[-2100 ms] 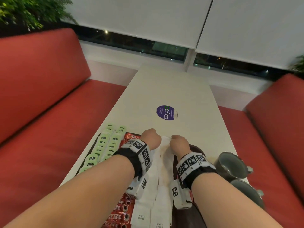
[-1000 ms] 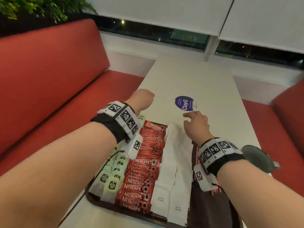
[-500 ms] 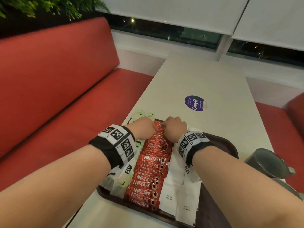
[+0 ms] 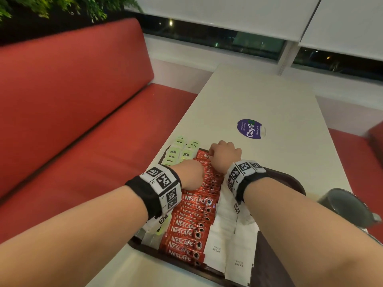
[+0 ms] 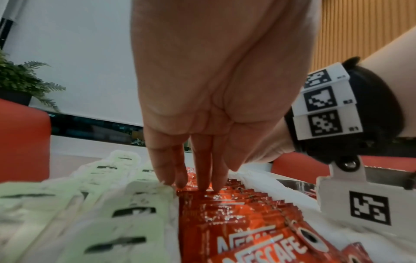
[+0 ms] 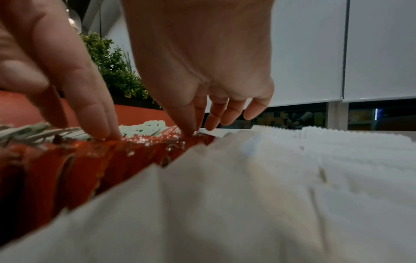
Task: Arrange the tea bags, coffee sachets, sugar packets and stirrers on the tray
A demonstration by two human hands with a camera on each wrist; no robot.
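Dozens of red Nescafe coffee sachets [image 4: 194,212] lie shingled in one long row down the brown tray [image 4: 290,180], between the pale green tea bags [image 4: 182,151] on the left and the white sugar packets [image 4: 230,241] on the right. I judge them light, thin and glossy, so they should slide over each other easily and buckle if pinched mid-body; the short ends or long side edges look like the best places to take hold.

My left hand [image 4: 191,175] has its fingers [image 5: 202,176] straight and pressed together, tips resting on the row about midway along, at its left edge beside the tea bags. My right hand [image 4: 224,156] works the far end of the row, fingers [image 6: 189,122] bent down with the tips touching the last sachets; whether it pinches one or just pushes, I cannot tell. No stirrers are visible to me.

Grey cups [image 4: 348,208] sit on the white table [image 4: 259,96], just right of the tray.
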